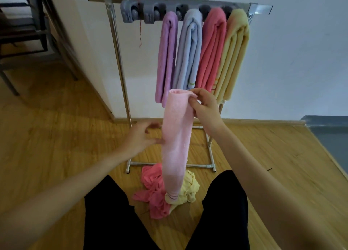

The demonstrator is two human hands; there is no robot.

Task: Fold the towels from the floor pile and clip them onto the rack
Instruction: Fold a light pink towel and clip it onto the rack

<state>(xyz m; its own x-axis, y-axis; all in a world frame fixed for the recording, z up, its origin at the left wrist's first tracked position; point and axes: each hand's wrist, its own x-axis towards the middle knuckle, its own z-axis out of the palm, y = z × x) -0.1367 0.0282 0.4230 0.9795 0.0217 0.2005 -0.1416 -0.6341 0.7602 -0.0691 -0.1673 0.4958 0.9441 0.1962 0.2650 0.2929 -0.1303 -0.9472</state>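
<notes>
A light pink towel (pixel 176 136), folded into a long narrow strip, hangs straight down in front of me. My right hand (pixel 204 106) pinches its folded top end. My left hand (pixel 141 138) is beside the strip's middle, fingertips touching its left edge, blurred. The strip's lower end reaches the floor pile, where a coral pink towel (pixel 152 191) and a yellow towel (pixel 190 189) lie crumpled. Behind stands the metal rack (pixel 120 65) with a grey clip bar (pixel 135 12). Purple (pixel 166 57), light blue (pixel 188 50), coral (pixel 211 50) and yellow (pixel 234 55) folded towels hang from its clips.
Two clips at the bar's left end hold nothing. A white wall backs the rack. Dark furniture legs (pixel 28 33) stand at the far left on the wooden floor. A grey surface (pixel 331 134) sits at the right. My black-clad legs frame the pile.
</notes>
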